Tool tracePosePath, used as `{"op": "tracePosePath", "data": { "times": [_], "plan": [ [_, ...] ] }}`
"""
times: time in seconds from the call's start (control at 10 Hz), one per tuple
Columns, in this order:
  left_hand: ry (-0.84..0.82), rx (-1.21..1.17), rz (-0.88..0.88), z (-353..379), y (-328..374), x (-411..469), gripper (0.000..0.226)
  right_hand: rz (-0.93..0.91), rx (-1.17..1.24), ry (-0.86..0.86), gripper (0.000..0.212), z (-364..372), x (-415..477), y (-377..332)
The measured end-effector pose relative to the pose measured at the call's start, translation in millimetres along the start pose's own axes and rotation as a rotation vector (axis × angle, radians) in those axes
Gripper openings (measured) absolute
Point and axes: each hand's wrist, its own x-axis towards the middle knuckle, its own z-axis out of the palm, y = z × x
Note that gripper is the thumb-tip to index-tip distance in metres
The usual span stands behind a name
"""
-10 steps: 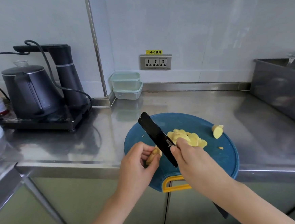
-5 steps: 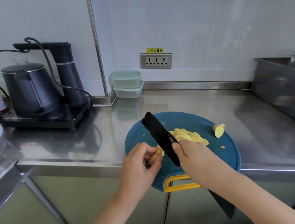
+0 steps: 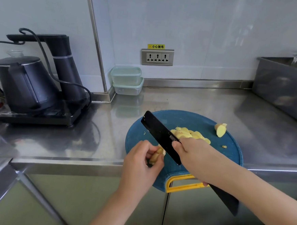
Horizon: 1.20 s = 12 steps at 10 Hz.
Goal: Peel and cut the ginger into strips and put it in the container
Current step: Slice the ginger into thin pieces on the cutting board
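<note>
Head camera: the left hand (image 3: 140, 162) pinches a small ginger piece (image 3: 156, 155) over the blue cutting board (image 3: 188, 120) on the tabletop (image 3: 189, 99). The right hand (image 3: 192, 155) grips a black knife (image 3: 160, 134) beside the ginger slices (image 3: 189, 133). Stacked containers (image 3: 127, 80) sit by the wall.

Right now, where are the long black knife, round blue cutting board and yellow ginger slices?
long black knife (image 3: 160, 133): head view, middle of the blade.
round blue cutting board (image 3: 184, 119): head view, bare far part.
yellow ginger slices (image 3: 188, 133): head view, middle of the pile.

Counter (image 3: 189, 101) brushed steel, glossy, reflective. Board (image 3: 184, 120) matt blue plastic. Knife (image 3: 157, 131) matt black. Tubs (image 3: 127, 80) upper centre, clear plastic. Kettle (image 3: 24, 83) left, black satin.
</note>
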Motion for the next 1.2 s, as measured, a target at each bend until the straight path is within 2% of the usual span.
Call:
{"op": "tracePosePath", "data": {
  "times": [0.1,0.2,0.6,0.8,0.9,1.1,1.2],
  "plan": [
    [0.005,0.023,0.021,2,1,-2,0.015,-0.113,-0.024,0.073,0.034,8,7,4],
    [0.034,0.017,0.002,5,0,-3,0.013,-0.136,-0.043,0.115,0.036,12,8,3],
    [0.044,0.026,-0.014,6,-2,-4,0.018,-0.195,-0.053,0.135,0.027,8,17,-11],
    [0.072,0.043,-0.020,9,-1,-6,0.014,-0.154,-0.035,0.104,0.037,16,-7,9],
    [0.075,0.033,-0.008,7,-2,-7,0.014,-0.166,-0.042,0.119,0.034,17,-7,7],
    [0.095,0.050,0.004,8,-3,-8,0.013,-0.199,-0.138,0.108,0.037,11,6,-5],
    [0.093,0.054,-0.005,9,-4,-9,0.012,-0.241,-0.287,0.124,0.024,11,17,-12]
  ]
}}
